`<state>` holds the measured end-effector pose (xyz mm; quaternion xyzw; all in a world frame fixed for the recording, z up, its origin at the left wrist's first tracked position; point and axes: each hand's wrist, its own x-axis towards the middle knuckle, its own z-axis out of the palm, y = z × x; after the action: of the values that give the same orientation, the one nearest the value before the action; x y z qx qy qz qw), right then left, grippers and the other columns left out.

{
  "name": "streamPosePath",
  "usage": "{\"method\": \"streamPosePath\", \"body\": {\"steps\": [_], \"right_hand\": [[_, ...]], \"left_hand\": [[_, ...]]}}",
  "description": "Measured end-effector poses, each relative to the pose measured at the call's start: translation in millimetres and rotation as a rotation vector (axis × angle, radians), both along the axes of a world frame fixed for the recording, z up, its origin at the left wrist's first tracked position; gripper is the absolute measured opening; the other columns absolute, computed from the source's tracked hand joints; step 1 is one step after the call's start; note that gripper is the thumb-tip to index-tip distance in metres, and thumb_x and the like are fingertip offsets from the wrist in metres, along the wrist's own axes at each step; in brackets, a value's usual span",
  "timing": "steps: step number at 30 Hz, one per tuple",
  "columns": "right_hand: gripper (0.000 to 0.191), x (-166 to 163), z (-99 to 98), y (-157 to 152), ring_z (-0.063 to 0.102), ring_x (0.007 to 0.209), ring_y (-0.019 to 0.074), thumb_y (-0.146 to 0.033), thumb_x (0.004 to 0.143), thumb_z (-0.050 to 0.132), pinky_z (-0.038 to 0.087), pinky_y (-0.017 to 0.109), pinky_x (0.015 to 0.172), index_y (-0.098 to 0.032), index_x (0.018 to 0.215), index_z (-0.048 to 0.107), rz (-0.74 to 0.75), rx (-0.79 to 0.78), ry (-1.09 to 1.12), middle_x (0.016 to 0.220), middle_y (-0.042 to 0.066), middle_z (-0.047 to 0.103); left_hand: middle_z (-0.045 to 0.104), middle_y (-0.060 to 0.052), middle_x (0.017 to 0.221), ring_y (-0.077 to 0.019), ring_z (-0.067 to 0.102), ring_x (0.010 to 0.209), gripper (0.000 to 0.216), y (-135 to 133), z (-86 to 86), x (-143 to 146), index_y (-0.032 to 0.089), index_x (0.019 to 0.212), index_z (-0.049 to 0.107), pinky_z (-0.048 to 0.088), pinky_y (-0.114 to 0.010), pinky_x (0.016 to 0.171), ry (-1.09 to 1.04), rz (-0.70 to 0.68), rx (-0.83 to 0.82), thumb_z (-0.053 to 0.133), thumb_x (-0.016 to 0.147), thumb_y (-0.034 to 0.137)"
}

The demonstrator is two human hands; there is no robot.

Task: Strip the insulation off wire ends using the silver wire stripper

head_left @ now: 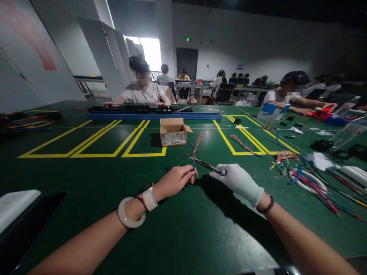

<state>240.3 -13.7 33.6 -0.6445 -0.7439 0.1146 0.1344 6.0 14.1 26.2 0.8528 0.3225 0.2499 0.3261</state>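
Bare left hand [174, 180] pinches a short blue-sheathed wire with frayed copper strands [197, 143] — its length rising away from the fingers. White-gloved right hand [237, 179] clenches a slim dark metal tool [205, 165] (cutters, probably), its tip lying leftward across the wire just above that pinch.

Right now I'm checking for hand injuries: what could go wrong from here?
The left hand is bare, and the metal tool in the gloved right hand meets the wire right at its fingertips; a slip could nick them. The wire's frayed copper strands could also prick bare skin or scatter on the table.
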Motion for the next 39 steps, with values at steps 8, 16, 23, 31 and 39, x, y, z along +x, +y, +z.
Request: {"method": "streamPosePath", "body": {"steps": [8,16,23,31,39], "right_hand": [[0.046,3,7.5,-6,0.04,0.049,0.0094,-0.059,0.081,0.05,0.025,0.023,0.046,-0.016,0.069,0.063,0.074,-0.143,0.131,0.056,-0.001,0.054],[0.043,1,10.6,-8,0.042,0.05,0.0097,-0.057,0.081,0.052,0.026,0.023,0.047,-0.016,0.068,0.061,0.104,-0.19,0.176,0.057,-0.001,0.055],[0.036,0,5.0,-3,0.048,0.056,0.0117,-0.051,0.083,0.051,0.029,0.023,0.05,-0.019,0.075,0.065,0.023,-0.04,0.151,0.062,-0.001,0.059],[0.029,3,-5.6,2,0.063,0.072,0.0167,-0.041,0.091,0.045,0.044,0.025,0.062,-0.022,0.1,0.065,0.064,0.065,0.091,0.082,0.003,0.069],[0.045,30,-39.1,17,0.056,0.114,0.021,-0.025,0.089,0.048,0.047,0.037,0.095,-0.016,0.132,0.047,0.056,0.341,0.036,0.126,0.013,0.059]], "left_hand": [[0.064,-0.004,0.078,-0.0181,0.056,0.075,0.028,4,9.9,-9,0.016,0.084,0.061,0.042,-0.03,0.073,0.218,-0.037,0.471,0.038,0.099,0.023],[0.07,-0.007,0.088,-0.0194,0.06,0.08,0.026,6,11.5,-10,0.017,0.091,0.066,0.041,-0.036,0.082,0.178,-0.052,0.559,0.042,0.097,0.024],[0.069,-0.004,0.096,-0.0218,0.058,0.096,0.02,-3,1.2,-1,0.019,0.096,0.067,0.042,-0.035,0.086,-0.074,0.125,0.232,0.05,0.094,0.03],[0.071,-0.004,0.086,-0.0218,0.063,0.091,0.022,0,-8.6,0,0.019,0.082,0.069,0.045,-0.032,0.084,-0.196,0.229,-0.022,0.056,0.09,0.035],[0.07,-0.005,0.084,-0.0213,0.065,0.088,0.023,3,-9.8,-3,0.018,0.092,0.067,0.048,-0.033,0.084,-0.315,0.272,-0.191,0.054,0.09,0.036]]}}
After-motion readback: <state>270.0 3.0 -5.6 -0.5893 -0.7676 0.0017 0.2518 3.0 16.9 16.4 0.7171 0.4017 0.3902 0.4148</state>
